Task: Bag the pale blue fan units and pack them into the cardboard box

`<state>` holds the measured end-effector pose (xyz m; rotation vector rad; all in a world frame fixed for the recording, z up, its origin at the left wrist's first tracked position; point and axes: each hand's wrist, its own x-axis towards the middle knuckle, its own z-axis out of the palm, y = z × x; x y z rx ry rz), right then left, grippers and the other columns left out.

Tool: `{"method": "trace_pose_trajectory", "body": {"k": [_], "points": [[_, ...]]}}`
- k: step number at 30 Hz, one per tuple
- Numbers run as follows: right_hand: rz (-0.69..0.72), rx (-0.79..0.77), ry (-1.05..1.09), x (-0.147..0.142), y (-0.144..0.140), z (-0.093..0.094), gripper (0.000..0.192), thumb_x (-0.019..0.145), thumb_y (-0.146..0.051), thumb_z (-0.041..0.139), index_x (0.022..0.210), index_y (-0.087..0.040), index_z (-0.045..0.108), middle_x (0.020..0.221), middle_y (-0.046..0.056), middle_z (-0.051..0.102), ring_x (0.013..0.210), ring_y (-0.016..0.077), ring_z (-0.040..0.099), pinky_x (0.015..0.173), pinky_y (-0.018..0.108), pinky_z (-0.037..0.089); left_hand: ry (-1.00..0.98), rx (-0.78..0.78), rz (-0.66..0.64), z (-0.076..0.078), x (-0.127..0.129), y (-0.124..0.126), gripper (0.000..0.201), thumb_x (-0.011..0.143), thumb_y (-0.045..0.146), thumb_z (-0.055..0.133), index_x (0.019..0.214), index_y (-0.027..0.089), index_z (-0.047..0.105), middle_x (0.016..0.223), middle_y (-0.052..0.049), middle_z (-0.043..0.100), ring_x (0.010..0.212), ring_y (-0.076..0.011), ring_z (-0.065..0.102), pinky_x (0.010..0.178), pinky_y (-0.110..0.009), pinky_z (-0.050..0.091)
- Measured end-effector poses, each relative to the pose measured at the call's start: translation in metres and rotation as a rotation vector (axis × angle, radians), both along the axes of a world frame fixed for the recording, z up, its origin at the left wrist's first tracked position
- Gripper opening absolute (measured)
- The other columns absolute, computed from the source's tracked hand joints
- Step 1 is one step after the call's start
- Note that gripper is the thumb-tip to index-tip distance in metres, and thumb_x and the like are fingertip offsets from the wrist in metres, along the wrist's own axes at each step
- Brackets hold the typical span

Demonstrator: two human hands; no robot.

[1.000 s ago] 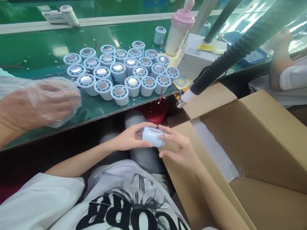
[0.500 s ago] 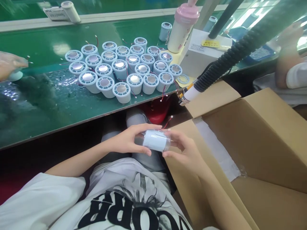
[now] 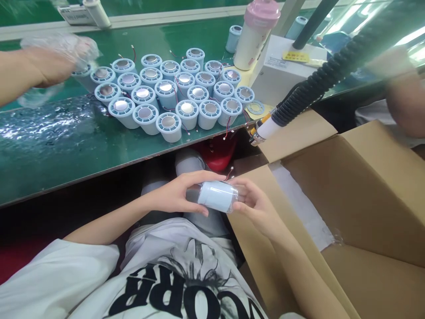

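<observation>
Over my lap I hold a light-blue cylinder (image 3: 216,196) on its side, with clear plastic film round it. My left hand (image 3: 182,193) grips its left end between thumb and fingers. Around the right end, where the film sticks out, the fingers and thumb of my right hand (image 3: 250,201) are closed. A thin red wire with a small white connector (image 3: 231,169) rises behind the cylinder. On the green bench (image 3: 66,164) ahead stand several upright blue cylinders (image 3: 168,126) with round metallic tops and thin wires.
A co-worker's gloved hand (image 3: 63,60) is at the left end of the cylinder group. To my right is an open cardboard box (image 3: 358,177). A black corrugated hose (image 3: 308,91) slants above it. A pink-lidded bottle (image 3: 254,37) stands beside a white machine (image 3: 275,66).
The co-worker's hand has moved right to the standing cylinders, where another cylinder now stands. My right hand has shifted slightly along the film end, and the held cylinder has tilted a little.
</observation>
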<state>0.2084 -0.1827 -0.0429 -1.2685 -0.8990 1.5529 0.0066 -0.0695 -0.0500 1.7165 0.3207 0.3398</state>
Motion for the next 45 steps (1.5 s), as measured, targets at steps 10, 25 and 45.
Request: {"method": "trace_pose_trajectory", "body": {"k": [10, 25, 45], "points": [[-0.007, -0.202, 0.135, -0.005, 0.004, -0.006, 0.048, 0.075, -0.059, 0.063, 0.095, -0.018, 0.048, 0.066, 0.0, 0.066, 0.05, 0.0141, 0.065, 0.045, 0.022, 0.052, -0.058, 0.04, -0.022, -0.004, -0.002, 0.002, 0.078, 0.067, 0.019, 0.079, 0.137, 0.027, 0.045, 0.14, -0.011, 0.048, 0.129, -0.0271, 0.046, 0.102, -0.037, 0.045], [0.145, -0.455, 0.297, -0.014, 0.007, -0.003, 0.069, 0.085, -0.073, 0.024, 0.073, -0.014, 0.058, 0.055, 0.004, 0.061, 0.034, 0.0075, 0.053, 0.029, 0.014, 0.037, -0.148, 0.142, -0.015, -0.001, 0.0, 0.002, 0.068, 0.067, 0.017, 0.078, 0.13, 0.027, 0.053, 0.136, -0.013, 0.051, 0.124, -0.0294, 0.05, 0.103, -0.043, 0.041], [0.072, 0.178, -0.111, -0.002, -0.012, -0.007, 0.052, 0.077, -0.038, 0.071, 0.125, -0.031, 0.052, 0.109, 0.003, 0.066, 0.087, 0.0177, 0.066, 0.075, 0.03, 0.057, 0.012, -0.232, -0.054, 0.012, -0.005, -0.004, 0.07, 0.077, 0.018, 0.07, 0.14, 0.028, 0.041, 0.145, -0.011, 0.042, 0.127, -0.0262, 0.049, 0.1, -0.036, 0.048]]}}
